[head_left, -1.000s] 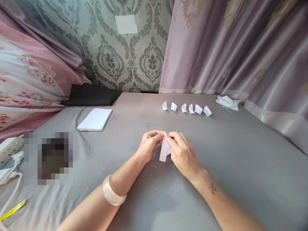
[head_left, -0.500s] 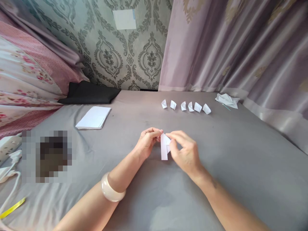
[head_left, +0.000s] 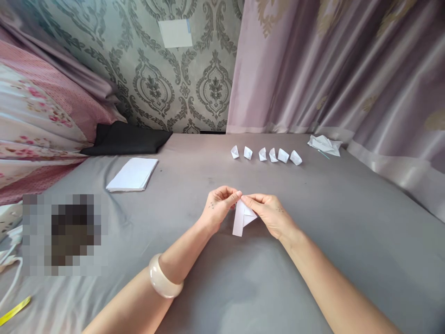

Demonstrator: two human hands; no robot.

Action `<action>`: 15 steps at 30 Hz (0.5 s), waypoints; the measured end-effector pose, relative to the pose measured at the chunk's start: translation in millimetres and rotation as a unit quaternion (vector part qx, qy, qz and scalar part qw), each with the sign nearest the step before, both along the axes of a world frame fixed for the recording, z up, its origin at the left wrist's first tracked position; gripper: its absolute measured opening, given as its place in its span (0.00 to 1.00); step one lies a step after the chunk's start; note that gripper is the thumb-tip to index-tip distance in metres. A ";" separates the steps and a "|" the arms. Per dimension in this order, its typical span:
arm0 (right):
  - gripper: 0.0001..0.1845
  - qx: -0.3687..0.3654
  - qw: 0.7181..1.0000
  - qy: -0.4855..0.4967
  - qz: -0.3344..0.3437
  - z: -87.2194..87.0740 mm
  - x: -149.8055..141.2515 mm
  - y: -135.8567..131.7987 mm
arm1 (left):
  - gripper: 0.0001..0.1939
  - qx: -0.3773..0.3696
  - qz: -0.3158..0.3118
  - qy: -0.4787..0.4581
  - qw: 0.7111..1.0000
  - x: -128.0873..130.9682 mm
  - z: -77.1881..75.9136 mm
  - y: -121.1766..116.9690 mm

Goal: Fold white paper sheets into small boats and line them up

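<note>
A small folded sheet of white paper (head_left: 241,219) hangs between my two hands, above the grey cloth. One long strip of it points down toward me, and a triangular flap sticks out on its right. My left hand (head_left: 221,206) pinches the top corner between thumb and fingers. Close beside it, my right hand (head_left: 269,211) is closed on the upper right edge, thumb and fingertips meeting near the left thumb. The fingertips hide the top of the paper.
Several small folded paper pieces (head_left: 283,156) stand in a row beyond my hands. At the left lies a stack of white paper (head_left: 134,175), with a black cloth (head_left: 127,138) behind it. Crumpled white paper (head_left: 325,144) rests far right. A yellow strip (head_left: 15,311) lies near left.
My right hand has shifted up to the paper's top edge beside my left thumb, uncovering the triangular flap. The paper has tilted slightly. The whole view has shifted a little.
</note>
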State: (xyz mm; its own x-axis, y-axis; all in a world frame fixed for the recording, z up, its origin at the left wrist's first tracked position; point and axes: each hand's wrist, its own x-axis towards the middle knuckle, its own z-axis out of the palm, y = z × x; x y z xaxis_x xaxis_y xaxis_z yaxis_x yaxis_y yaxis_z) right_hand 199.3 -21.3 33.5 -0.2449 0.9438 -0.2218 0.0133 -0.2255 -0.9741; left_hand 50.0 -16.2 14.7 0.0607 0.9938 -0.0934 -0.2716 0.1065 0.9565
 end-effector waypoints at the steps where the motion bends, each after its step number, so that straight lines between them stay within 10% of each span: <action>1: 0.19 0.000 1.000 0.001 -0.004 -2.8 0.5 1.8 | 0.13 0.001 -0.006 0.004 1.000 0.7 -1.3 1.0; 15: 0.19 -0.040 0.998 0.054 -0.003 -15.3 -0.2 7.2 | 0.13 0.036 -0.030 0.080 0.996 2.2 -8.8 6.7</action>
